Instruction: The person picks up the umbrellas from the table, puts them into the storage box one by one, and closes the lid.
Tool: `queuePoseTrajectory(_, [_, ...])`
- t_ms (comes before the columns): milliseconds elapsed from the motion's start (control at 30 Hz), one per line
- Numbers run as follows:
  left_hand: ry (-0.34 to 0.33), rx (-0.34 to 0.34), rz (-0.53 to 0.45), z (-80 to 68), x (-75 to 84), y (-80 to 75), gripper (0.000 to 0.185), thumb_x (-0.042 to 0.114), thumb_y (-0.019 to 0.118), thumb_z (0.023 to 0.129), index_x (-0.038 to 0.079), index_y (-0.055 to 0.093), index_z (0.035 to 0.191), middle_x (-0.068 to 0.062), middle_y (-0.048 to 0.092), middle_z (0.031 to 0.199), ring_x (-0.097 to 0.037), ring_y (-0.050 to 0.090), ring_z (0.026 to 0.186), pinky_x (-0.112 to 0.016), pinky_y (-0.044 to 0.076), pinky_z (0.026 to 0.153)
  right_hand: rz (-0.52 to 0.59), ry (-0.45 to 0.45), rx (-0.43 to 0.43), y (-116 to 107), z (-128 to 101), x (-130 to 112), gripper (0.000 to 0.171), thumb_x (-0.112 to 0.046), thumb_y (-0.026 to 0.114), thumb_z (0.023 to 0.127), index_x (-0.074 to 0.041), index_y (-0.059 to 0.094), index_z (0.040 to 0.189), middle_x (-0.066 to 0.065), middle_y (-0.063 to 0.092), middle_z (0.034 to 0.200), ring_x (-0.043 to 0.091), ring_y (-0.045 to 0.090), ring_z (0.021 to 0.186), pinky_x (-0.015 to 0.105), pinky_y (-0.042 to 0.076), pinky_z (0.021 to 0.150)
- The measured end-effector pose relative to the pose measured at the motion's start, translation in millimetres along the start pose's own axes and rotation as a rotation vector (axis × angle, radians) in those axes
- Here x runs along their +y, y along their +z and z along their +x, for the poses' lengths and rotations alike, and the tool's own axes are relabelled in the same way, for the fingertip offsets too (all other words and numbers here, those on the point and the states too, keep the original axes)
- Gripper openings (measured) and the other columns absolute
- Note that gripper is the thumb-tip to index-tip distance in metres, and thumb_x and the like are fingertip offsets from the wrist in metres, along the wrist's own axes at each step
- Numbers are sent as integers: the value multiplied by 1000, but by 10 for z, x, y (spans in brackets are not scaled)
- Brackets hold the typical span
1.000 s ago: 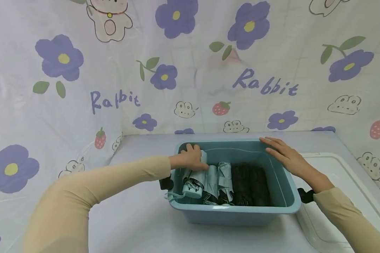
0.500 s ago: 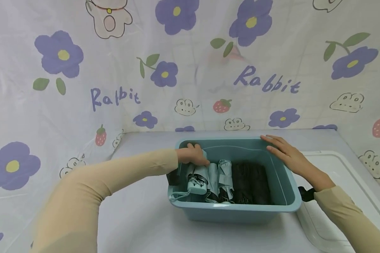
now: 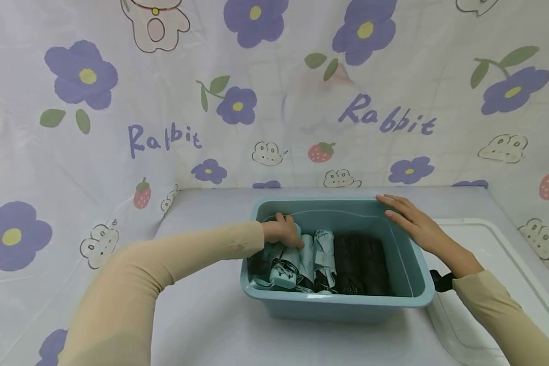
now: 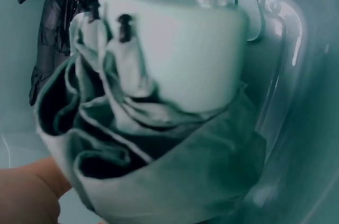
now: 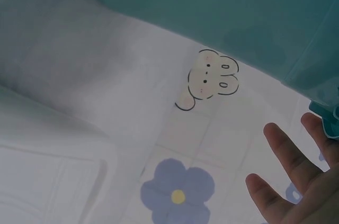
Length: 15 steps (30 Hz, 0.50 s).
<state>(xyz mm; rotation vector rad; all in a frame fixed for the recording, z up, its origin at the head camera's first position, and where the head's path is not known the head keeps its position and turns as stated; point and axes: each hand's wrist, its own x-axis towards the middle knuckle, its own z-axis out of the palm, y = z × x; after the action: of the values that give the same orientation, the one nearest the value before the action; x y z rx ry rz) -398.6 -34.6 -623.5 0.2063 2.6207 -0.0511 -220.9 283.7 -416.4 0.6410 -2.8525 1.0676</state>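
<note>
Lower than a second ago, the left hand [image 3: 282,231] is gripping the mint folded umbrella [image 3: 284,259] at the blue bin's [image 3: 338,305] left end, beside other folded umbrellas. Flat-fingered, the right hand [image 3: 416,226] is resting on the bin's right rim.

My left hand [image 3: 283,232] is wedged between the teal bin's [image 3: 338,305] left wall and the folded mint umbrellas [image 3: 302,256]. Beside them a black umbrella [image 3: 359,259] fills the middle. Open floor remains along the bin's right wall, under my right hand [image 3: 414,226].
</note>
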Motion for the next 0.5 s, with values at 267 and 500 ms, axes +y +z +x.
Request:
queuePoseTrajectory(267, [-9, -8, -74, -586, 59, -303, 104, 65, 61, 73, 15, 7, 147, -21, 3, 144, -31, 39, 94, -40, 41, 66, 3, -5, -2, -4, 11, -6, 47, -29, 37, 101, -20, 29, 146, 18, 25, 148, 46, 25, 132, 71, 21, 95])
queuePoseTrajectory(500, [-3, 9, 68, -1389, 197, -442, 85, 53, 57, 84, 10, 16, 145, -17, 14, 145, -34, 34, 116, -47, 39, 85, 18, -3, -3, 46, 18, -16, 47, -30, 37, 101, -20, 29, 146, 16, 25, 149, 45, 24, 133, 71, 20, 96])
